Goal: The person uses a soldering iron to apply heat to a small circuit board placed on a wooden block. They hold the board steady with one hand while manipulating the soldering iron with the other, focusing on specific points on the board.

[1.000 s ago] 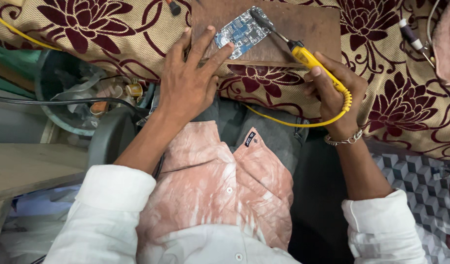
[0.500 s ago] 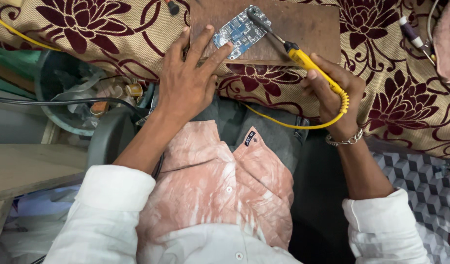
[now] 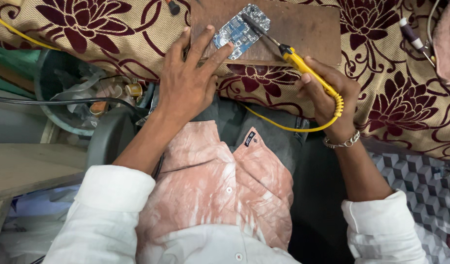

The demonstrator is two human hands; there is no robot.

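Head view: left hand point(image 3: 186, 85) spread flat, fingertips pinning the near edge of a blue circuit board point(image 3: 241, 30) on a brown wooden board point(image 3: 303, 29), laid over the floral-clothed counter point(image 3: 88, 29). Right hand point(image 3: 327, 95) closed around a yellow soldering iron point(image 3: 303, 66), dark tip resting on the circuit board's far end. Yellow cord point(image 3: 279, 124) looping across the lap. Likely risks: fingertips close to the hot tip, so a slip could burn; cord snagging and dragging the iron off its spot
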